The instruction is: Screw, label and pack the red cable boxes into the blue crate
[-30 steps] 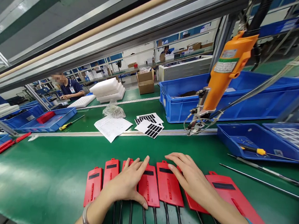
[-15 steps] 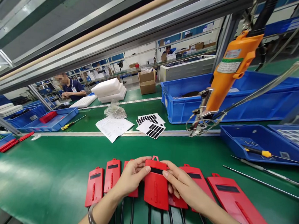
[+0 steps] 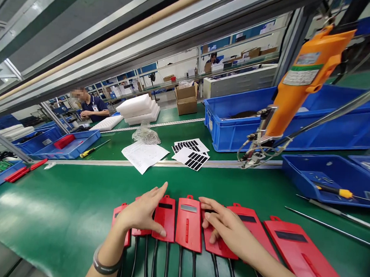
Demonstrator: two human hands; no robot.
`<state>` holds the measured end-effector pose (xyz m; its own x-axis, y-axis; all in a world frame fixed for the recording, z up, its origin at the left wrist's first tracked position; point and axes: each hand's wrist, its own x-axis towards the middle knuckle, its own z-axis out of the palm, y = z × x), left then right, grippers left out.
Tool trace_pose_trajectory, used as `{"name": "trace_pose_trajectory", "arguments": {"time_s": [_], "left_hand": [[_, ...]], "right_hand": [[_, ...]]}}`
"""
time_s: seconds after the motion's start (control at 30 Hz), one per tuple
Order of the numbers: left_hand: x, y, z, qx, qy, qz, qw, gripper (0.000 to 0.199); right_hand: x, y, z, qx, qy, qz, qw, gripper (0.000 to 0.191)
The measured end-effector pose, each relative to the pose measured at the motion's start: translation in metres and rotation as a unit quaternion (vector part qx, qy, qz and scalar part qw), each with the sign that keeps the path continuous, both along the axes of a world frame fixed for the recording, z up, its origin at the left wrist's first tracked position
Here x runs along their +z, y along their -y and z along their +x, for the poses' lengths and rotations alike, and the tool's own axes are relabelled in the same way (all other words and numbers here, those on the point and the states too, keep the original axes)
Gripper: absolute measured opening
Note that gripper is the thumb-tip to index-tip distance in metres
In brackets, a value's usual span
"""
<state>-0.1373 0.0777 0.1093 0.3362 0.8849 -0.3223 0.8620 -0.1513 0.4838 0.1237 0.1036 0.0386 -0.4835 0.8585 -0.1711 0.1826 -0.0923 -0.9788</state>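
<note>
Several red plastic cases, each with a dark strip near the top and black cables at the lower end, lie in a row on the green worktop point(image 3: 83, 203). The middle red case point(image 3: 188, 228) rests between my hands, and its strip shines grey. My left hand point(image 3: 143, 211) is open, thumb and fingers spread, over the red case point(image 3: 166, 219) to its left; part of that row is hidden beneath it. Over the red case point(image 3: 220, 249) on the right is my right hand point(image 3: 226, 226), fingers loosely bent and apart, holding nothing; whether it touches the case is unclear.
Sheets with black labels point(image 3: 193, 159), a printed paper point(image 3: 143, 154) and a clear bag point(image 3: 147, 134) lie beyond. An orange power screwdriver point(image 3: 301, 87) hangs at right, near blue bins point(image 3: 244, 136). Long thin rods point(image 3: 330, 227) lie at right. A co-worker point(image 3: 93, 108) sits far left.
Both hands have let go of the middle red case, which now lies flat in the row. My left hand has moved left and spread. The view has shifted slightly.
</note>
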Motion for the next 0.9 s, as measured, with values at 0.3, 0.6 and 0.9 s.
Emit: {"name": "trace_pose_trajectory", "arguments": {"time_s": [0.3,0.6,0.9], "left_hand": [[-0.002,0.019,0.035,-0.031,-0.092,0.087,0.992,0.137],[-0.014,0.015,0.062,0.020,0.326,0.067,0.943,0.106],[-0.029,0.008,0.080,0.155,0.542,-0.063,0.823,0.040]], "right_hand": [[0.007,0.008,0.003,0.046,-0.021,0.041,0.998,0.052],[0.013,0.016,-0.002,0.020,-0.090,-0.035,0.995,0.073],[0.024,0.018,-0.005,0.002,-0.058,-0.032,0.998,0.049]]}}
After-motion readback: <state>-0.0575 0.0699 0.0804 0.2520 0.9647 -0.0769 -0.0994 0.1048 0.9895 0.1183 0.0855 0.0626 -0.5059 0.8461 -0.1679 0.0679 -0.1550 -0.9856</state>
